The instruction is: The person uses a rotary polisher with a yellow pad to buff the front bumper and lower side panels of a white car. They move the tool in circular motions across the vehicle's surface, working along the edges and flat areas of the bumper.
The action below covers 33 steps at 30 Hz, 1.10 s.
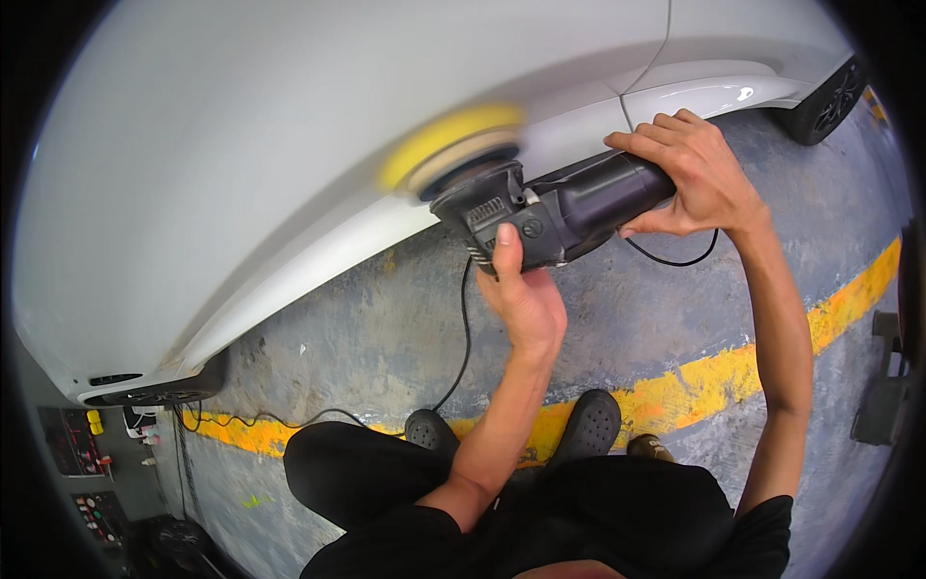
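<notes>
A black car polisher (579, 205) lies across the middle of the view, tilted up to the right. Its yellow foam pad (449, 140) is blurred and rests against the lower side of a white car (260, 116). My left hand (526, 304) grips the polisher's head from below, with the thumb pressed up along its side. Around the rear end of the body wraps my right hand (696, 174), fingers over the top and thumb beneath. A black power cord (467, 338) hangs below the tool.
Car wheels (831, 104) show at the far right and lower left. The cord trails left across a yellow floor stripe (690, 394). My dark clogs (588, 425) stand on the grey floor. A dark tray of small items (72, 442) is at the lower left.
</notes>
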Motion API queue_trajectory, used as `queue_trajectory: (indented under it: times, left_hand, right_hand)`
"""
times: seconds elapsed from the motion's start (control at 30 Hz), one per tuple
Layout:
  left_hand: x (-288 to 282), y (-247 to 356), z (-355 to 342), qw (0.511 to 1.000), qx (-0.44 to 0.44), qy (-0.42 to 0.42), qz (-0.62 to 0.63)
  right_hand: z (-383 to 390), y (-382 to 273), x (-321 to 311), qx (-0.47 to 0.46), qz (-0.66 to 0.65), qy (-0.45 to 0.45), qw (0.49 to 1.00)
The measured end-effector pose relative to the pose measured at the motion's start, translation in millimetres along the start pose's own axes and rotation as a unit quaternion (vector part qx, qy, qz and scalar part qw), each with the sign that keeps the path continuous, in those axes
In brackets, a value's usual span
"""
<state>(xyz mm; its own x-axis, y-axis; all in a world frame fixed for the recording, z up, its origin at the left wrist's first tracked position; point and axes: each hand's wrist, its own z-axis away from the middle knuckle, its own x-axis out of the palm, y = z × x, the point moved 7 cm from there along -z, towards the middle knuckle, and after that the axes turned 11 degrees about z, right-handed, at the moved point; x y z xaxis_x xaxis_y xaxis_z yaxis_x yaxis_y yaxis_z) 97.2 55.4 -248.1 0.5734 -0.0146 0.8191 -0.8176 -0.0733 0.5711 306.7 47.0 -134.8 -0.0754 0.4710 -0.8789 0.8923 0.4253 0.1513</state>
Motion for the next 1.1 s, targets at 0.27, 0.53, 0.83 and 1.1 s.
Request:
queue_trajectory:
  times: [0.27,0.53,0.83,1.1]
  left_hand:
    - [35,-52,7,1.0,-0.011,0.007,0.001]
    - [76,-86,17,0.999,-0.026,-0.034,0.012]
    - [135,-57,42,0.983,-0.002,-0.163,-0.082]
    - [173,2,45,0.825,0.223,-0.289,-0.432]
  right_hand:
    - [36,57,5,0.025,-0.023,-0.005,0.999]
    - [75,110,13,0.072,-0.075,0.003,0.995]
    - [116,122,44,0.179,-0.304,0.046,0.934]
    - [114,26,109,0.275,-0.587,0.239,0.723]
